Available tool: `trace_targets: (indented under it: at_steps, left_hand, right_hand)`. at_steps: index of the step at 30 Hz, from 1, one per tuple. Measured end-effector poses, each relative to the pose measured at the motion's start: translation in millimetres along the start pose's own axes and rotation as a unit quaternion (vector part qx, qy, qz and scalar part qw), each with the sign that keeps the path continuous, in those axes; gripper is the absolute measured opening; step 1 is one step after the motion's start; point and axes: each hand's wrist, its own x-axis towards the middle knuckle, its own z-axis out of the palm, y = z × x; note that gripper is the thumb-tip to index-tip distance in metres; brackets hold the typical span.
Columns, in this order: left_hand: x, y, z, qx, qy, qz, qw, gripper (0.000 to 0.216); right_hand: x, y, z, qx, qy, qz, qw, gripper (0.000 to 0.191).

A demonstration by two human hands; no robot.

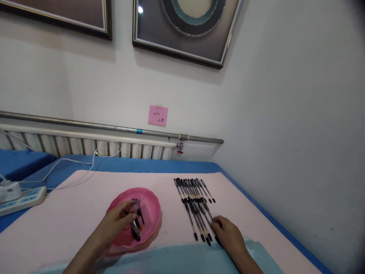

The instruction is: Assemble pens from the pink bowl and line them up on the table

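A pink scalloped plate (pixel 156 224) holds loose pen parts: black pen caps (pixel 135 233) and thin clear tubes (pixel 146 213). Over its left side is my left hand (pixel 121 219), thumb and forefinger curled around what looks like a black pen cap (pixel 138 208); the fingers partly hide it. To the right, black-tipped pens with clear barrels lie in two rows, a far row (pixel 190 188) and a near row (pixel 196 217). At the right end of the near row, my right hand (pixel 228 230) has its fingers closed on a pen (pixel 209 214), covering part of it.
Pink sheeting (pixel 71 213) covers the blue-edged table, with a light blue cloth (pixel 171 260) along the front. A power strip (pixel 25 199) with white cables is at the left. Behind stand a radiator (pixel 114 150) and pipe (pixel 159 133); a wall rises at right.
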Motion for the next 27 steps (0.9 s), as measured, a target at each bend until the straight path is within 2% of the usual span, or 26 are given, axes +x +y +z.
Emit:
trace_targets:
  at_steps: [6,11,13,17,20,22,27]
  left_hand:
    - [-3,10,-2,0.008,0.006,-0.014,1.0,0.06]
    - [-6,22,-7,-0.024,0.034,-0.015,0.999,0.055]
    - [-7,27,-11,-0.04,0.063,-0.007,0.997,0.05]
    - [-4,30,-19,-0.044,0.171,0.054,0.983,0.034]
    - [2,25,-23,-0.038,0.216,0.073,0.973,0.028]
    - [5,22,-24,-0.033,0.235,0.072,0.969,0.028]
    - [13,18,-24,-0.019,0.266,0.07,0.961,0.029]
  right_hand:
    - [-3,-1,2,-0.012,-0.002,-0.006,1.0,0.022]
    - [-6,3,0,0.012,0.042,-0.015,0.999,0.029]
    - [-9,3,-2,0.028,0.061,-0.025,0.997,0.034]
    - [-19,-10,1,0.098,0.1,-0.083,0.987,0.033]
    - [-27,-38,7,0.157,0.074,-0.142,0.975,0.026]
    - [-30,-67,8,0.187,0.036,-0.196,0.962,0.022]
    - [-21,-166,-1,0.25,-0.023,-0.291,0.923,0.021]
